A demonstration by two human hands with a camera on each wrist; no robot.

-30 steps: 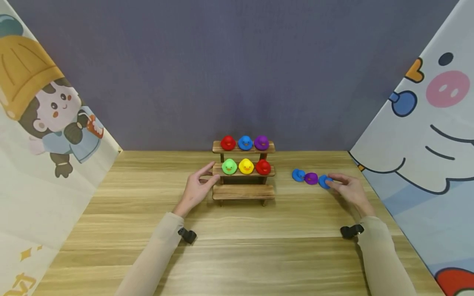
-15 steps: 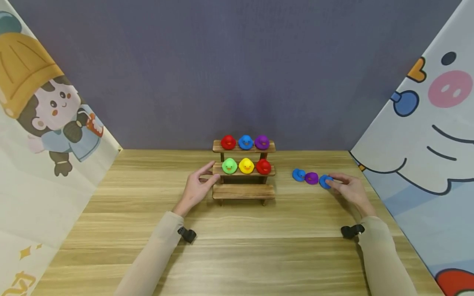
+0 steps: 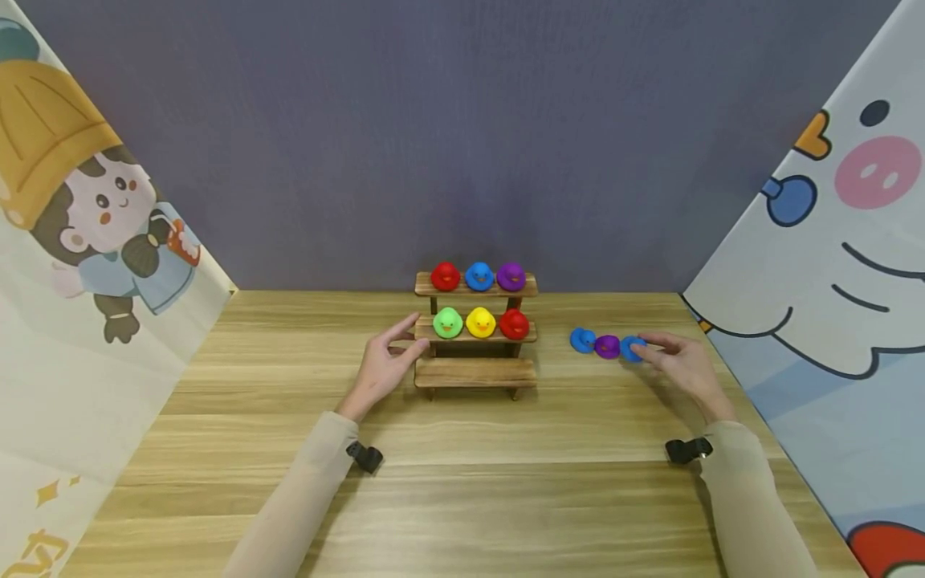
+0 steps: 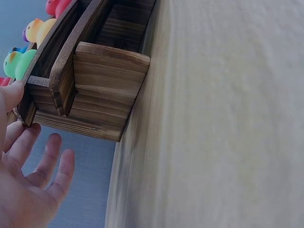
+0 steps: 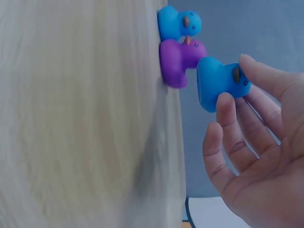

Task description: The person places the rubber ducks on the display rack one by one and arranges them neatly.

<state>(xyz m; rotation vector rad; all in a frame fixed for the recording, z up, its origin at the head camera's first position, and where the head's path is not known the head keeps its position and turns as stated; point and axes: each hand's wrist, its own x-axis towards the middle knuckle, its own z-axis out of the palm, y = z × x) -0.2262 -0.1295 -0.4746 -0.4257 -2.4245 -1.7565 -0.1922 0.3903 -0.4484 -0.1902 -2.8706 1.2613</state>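
Note:
My left hand [image 3: 386,361] grips the left end of the middle tier of a small three-step wooden display stand [image 3: 474,372]; in the left wrist view its thumb and index finger are at the tier's edge and the other fingers are spread. My right hand [image 3: 682,368] pinches a blue rubber duck [image 5: 219,84] between thumb and fingers. That duck hangs clear of the table in the right wrist view, close to a purple rubber duck [image 5: 175,61]. Beyond the purple one, another blue rubber duck [image 5: 175,23] sits on the tabletop.
Red [image 3: 445,277], blue [image 3: 479,277] and purple ducks [image 3: 511,277] line the top tier. Green [image 3: 448,323], yellow [image 3: 480,323] and red ducks [image 3: 515,324] occupy the middle one. A grey wall [image 3: 462,144] stands behind the wooden table [image 3: 506,498], with printed panels at both sides.
Held in my right hand, the blue duck has shifted slightly up and left in the head view, toward the purple duck. My left hand has kept its place on the stand.

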